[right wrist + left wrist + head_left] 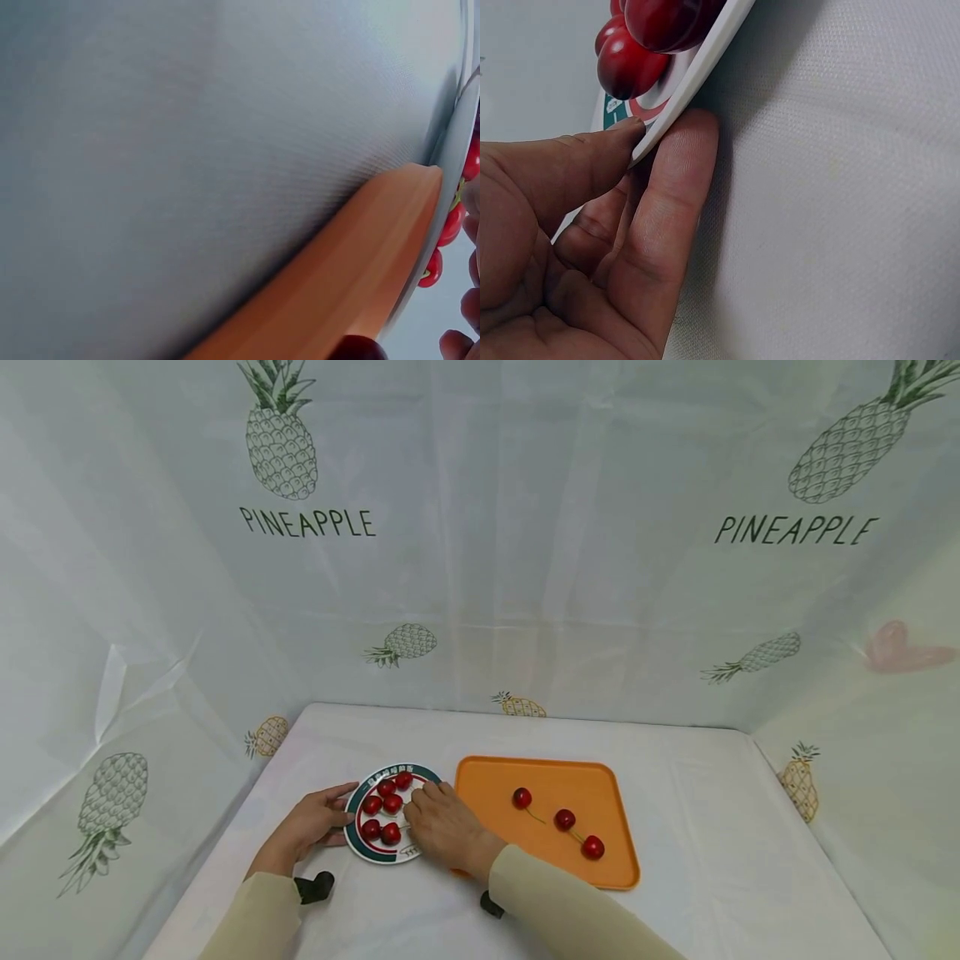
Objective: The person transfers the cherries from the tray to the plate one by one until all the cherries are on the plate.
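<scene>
My left hand (313, 820) grips the left rim of a round white plate (417, 774) with a green band. In the left wrist view the thumb (592, 161) lies on top of the rim and a finger (679, 180) supports it underneath. Several dark red cherries (392, 803) with stems lie on the plate. Curled over the plate's right side is my right hand (446, 827), its fingertips hidden in the head view. In the right wrist view a fingertip (471, 196) is right at a green stem (457, 196); I cannot tell whether it is pinched.
Just right of the plate, an orange tray (480, 777) holds three cherries (565, 819) with stems. A white cloth covers the table (697, 843), and a pineapple-print curtain (525, 568) hangs around it. Black straps (315, 887) sit at both wrists.
</scene>
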A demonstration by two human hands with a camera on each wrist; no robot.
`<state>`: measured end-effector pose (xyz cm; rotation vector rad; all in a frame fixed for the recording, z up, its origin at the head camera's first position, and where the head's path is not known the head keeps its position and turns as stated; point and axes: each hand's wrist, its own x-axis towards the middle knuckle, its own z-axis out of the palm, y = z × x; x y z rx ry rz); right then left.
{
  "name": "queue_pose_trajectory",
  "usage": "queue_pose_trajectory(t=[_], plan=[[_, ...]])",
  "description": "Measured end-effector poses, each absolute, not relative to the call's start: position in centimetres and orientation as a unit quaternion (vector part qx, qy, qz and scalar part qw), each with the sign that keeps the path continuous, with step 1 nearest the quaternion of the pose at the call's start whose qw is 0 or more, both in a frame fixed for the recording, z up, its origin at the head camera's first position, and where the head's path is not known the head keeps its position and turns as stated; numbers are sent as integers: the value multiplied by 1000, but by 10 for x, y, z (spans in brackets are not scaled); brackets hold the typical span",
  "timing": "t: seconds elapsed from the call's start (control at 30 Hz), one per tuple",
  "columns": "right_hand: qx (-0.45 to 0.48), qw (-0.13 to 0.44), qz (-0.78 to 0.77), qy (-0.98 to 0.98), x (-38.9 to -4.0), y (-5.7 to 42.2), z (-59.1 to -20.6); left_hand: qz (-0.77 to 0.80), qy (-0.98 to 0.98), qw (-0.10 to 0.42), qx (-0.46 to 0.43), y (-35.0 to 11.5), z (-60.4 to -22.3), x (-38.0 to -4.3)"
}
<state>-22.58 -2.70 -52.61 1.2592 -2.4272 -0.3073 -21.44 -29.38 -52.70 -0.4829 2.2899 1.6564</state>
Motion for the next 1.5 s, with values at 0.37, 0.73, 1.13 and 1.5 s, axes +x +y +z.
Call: queue_pose_trajectory(t=[0.37,0.73,1.13,1.5], plan=[[419,215,-108,-875,-220,-1,-516,567,796,136,-164,-293,-529,-214],[359,237,-21,-903,-224,75,-516,563,798,141,-164,-294,-529,-213],[328,242,5,-913,-224,127,-523,562,797,144,-169,-293,-526,-212],[289,247,34,-924,-223,174,-517,563,797,147,-162,-292,-521,-210]])
